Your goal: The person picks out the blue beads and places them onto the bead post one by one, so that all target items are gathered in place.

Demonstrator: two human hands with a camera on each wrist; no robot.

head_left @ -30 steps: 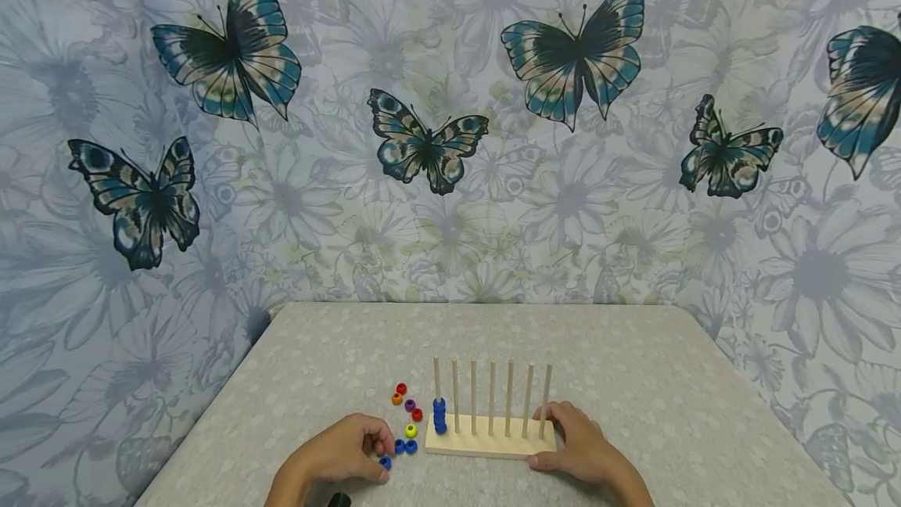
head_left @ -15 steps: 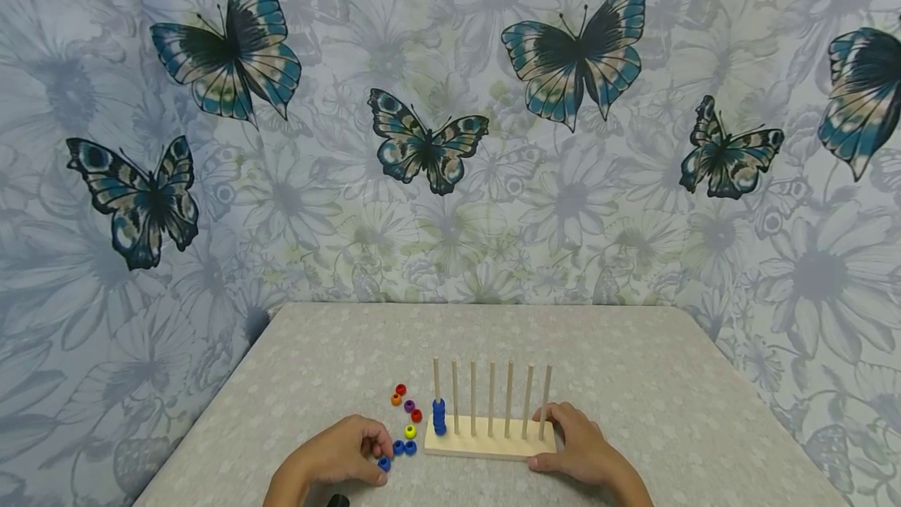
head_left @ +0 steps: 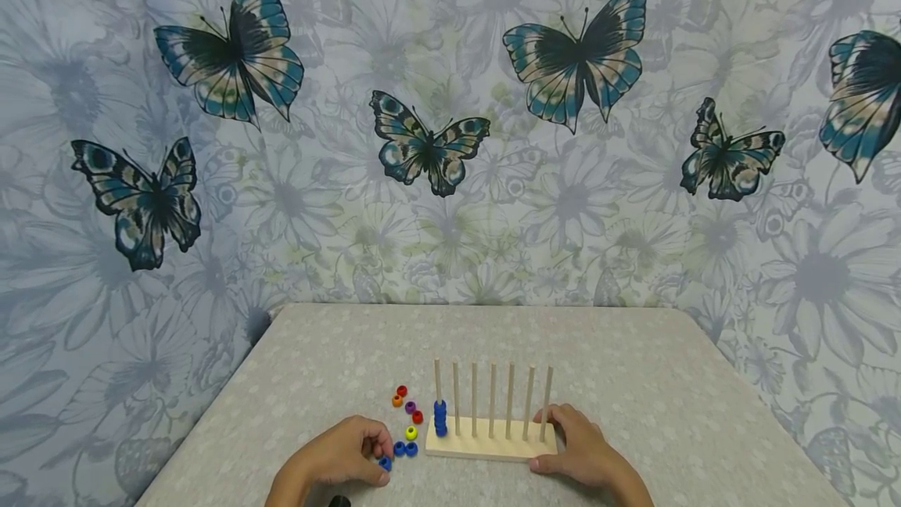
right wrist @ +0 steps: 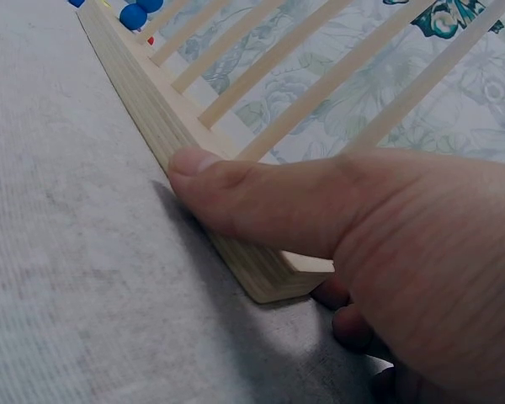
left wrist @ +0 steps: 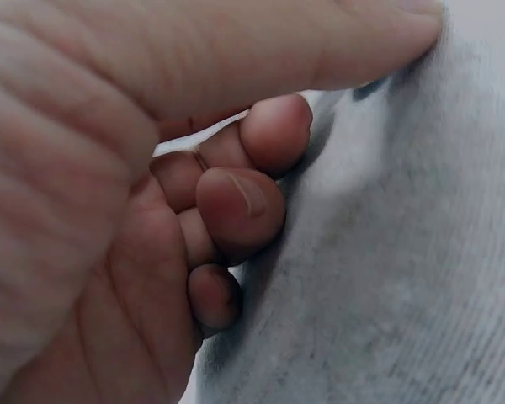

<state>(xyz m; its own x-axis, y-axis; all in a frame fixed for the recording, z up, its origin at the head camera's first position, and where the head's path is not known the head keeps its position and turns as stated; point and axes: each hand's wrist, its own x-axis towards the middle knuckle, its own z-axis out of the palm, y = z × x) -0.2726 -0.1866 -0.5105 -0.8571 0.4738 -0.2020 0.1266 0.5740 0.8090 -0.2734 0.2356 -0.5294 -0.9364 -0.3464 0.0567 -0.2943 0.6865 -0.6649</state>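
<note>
In the head view, a pale wooden peg stand [head_left: 486,446] stands on the table with several upright pegs. A short stack of blue beads [head_left: 439,418] is threaded on its leftmost peg; the other pegs are bare. My right hand [head_left: 583,448] grips the stand's right end, thumb [right wrist: 252,189] along the front edge and fingers behind. To the left, my left hand [head_left: 338,452] rests low at the table and pinches a blue bead [head_left: 385,463] between thumb and forefinger. The left wrist view shows its other fingers [left wrist: 244,210] curled, the bead mostly hidden under the thumb.
Between left hand and stand lie two blue beads [head_left: 405,449], a yellow bead [head_left: 411,433], a red bead [head_left: 418,417], a purple bead [head_left: 411,408], an orange bead [head_left: 397,400] and another red one. A black object [head_left: 340,501] shows at the bottom edge. Butterfly-patterned cloth [head_left: 450,241] hangs behind the table.
</note>
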